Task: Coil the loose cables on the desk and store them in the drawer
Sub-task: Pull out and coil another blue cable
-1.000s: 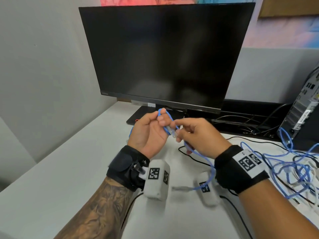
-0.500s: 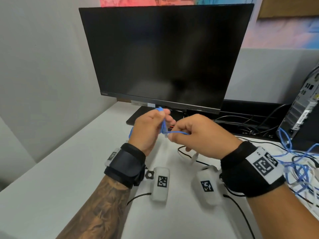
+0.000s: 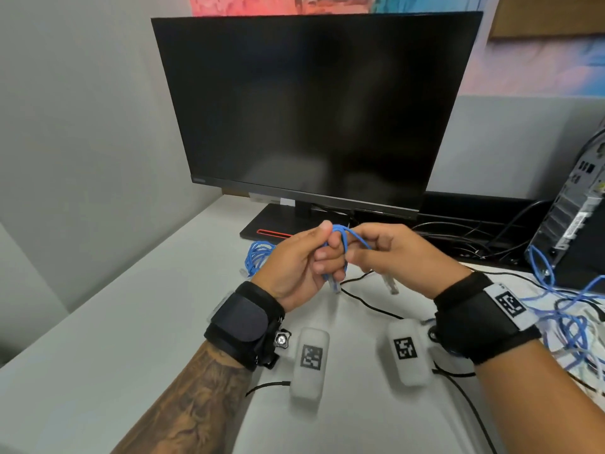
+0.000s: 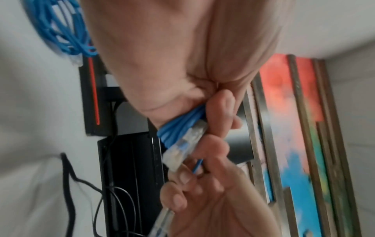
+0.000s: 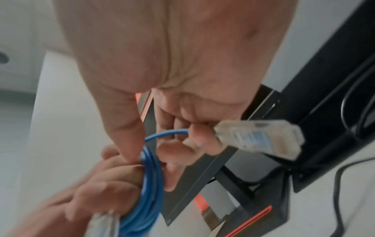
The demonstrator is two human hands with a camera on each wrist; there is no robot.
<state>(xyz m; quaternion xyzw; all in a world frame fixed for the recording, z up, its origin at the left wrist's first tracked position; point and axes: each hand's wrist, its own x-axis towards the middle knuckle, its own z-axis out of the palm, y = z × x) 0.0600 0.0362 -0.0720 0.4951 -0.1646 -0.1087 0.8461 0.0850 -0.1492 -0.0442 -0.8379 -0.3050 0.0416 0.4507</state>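
Observation:
My left hand [image 3: 324,244] grips a small coil of blue network cable [image 3: 340,237] above the desk, in front of the monitor. One clear plug [image 3: 334,285] hangs below that hand. My right hand [image 3: 355,245] pinches the cable's free end, which loops over the coil, and the second plug [image 3: 391,285] dangles under it. The left wrist view shows fingers curled round the blue strands [image 4: 178,128] beside a plug [image 4: 182,147]. In the right wrist view the coil [image 5: 150,184] sits at my thumb and the plug [image 5: 259,139] juts right. No drawer is in view.
A finished blue coil [image 3: 257,257] lies on the desk left of the hands. A tangle of blue and white cables [image 3: 573,322] covers the right side. The monitor [image 3: 311,109] stands behind, a computer tower [image 3: 569,224] at far right, and a black cable [image 3: 366,303] under the hands.
The slack that trailed down past my right wrist has been drawn up. My right hand has carried the free end over the coil, and its plug now hangs below that hand.

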